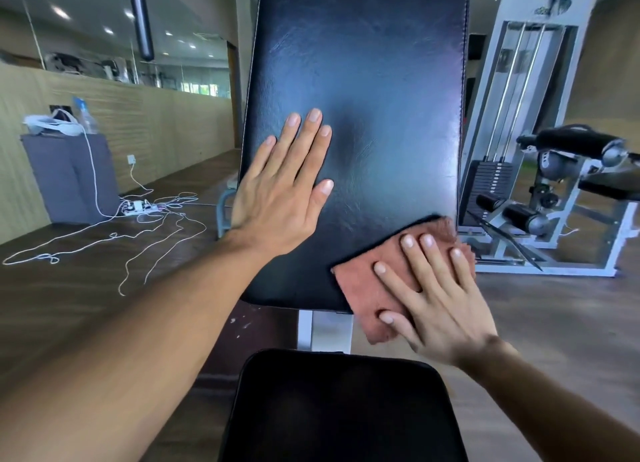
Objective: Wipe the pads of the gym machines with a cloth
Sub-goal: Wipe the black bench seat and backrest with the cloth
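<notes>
A tall black back pad (pixel 374 90) of a gym bench stands in front of me, tilted back. Below it lies the black seat pad (pixel 339 409). My left hand (pixel 280 191) rests flat on the back pad's left side, fingers straight. My right hand (pixel 440 295) presses a pink cloth (pixel 363 281) against the pad's lower right corner with spread, straight fingers. Part of the cloth hangs past the pad's bottom edge.
A white weight-stack machine (pixel 533 115) with black roller pads (pixel 571 141) stands at the right. White cables (pixel 152 219) sprawl over the dark floor at the left, near a grey pedestal (pixel 72 181) holding a headset and a bottle. A wooden wall runs behind.
</notes>
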Demonstrator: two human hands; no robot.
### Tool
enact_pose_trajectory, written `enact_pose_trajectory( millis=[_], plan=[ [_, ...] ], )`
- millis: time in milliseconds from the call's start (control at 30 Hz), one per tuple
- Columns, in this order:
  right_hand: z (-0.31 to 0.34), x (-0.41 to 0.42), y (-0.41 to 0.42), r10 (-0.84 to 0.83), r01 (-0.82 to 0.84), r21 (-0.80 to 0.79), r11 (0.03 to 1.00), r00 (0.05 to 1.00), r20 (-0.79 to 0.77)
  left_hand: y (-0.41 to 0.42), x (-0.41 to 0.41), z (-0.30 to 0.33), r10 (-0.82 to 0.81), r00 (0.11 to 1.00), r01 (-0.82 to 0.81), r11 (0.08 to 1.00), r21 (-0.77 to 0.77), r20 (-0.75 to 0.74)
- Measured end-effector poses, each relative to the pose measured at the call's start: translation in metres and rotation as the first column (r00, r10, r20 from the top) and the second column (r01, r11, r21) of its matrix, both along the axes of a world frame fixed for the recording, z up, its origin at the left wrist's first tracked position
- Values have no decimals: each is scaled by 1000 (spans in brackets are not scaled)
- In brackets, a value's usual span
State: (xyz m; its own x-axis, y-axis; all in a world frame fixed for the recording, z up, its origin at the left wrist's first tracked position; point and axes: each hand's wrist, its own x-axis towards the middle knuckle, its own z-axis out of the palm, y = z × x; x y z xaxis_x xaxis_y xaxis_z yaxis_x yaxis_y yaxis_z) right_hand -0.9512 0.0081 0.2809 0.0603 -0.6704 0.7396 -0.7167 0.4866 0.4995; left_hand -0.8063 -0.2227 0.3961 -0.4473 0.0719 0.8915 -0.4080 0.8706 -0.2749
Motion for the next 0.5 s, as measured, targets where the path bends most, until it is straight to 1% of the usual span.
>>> enact_pose_trajectory(
  millis=[67, 133, 167, 200, 267, 300, 333, 367, 400, 500],
  plan=[
    [-7, -3, 5, 27, -25, 88, 996, 999, -26, -1, 1, -1, -1, 1000, 1, 1000, -8, 1],
    [11, -8, 7, 37, -30, 133, 991, 998, -49, -1, 0, -1, 5, 1000, -5, 1000, -14, 0],
    [24, -7, 5, 25, -21, 93, 995, 999, -37, -1, -1, 0, 2, 1000, -2, 1000, -15, 0],
    [40, -6, 0, 6, -6, 7, 1000, 1000, 9, -1, -1, -1, 4, 1000, -4, 1000, -14, 2],
    [70, 0, -12, -34, 65, -184, 981, 986, 165, -2, 0, 0, 14, 1000, -14, 1000, -10, 6],
    [79, 3, -19, -36, 90, -234, 968, 973, 227, -3, 0, 0, 17, 1000, -17, 1000, -9, 11],
    [81, 8, -24, -40, 104, -243, 964, 966, 256, -2, 0, 0, 17, 1000, -17, 1000, -5, 17],
    [74, 14, -29, -37, 93, -220, 971, 968, 246, -2, 0, 0, 19, 1000, -19, 1000, -4, 22],
    [61, 19, -31, -28, 62, -160, 985, 978, 209, -2, -1, 0, 18, 1000, -17, 1000, -3, 24],
    [14, 29, -28, 21, -29, 108, 994, 997, 71, -3, 1, 1, -28, 999, 28, 1000, 14, 18]
  ],
)
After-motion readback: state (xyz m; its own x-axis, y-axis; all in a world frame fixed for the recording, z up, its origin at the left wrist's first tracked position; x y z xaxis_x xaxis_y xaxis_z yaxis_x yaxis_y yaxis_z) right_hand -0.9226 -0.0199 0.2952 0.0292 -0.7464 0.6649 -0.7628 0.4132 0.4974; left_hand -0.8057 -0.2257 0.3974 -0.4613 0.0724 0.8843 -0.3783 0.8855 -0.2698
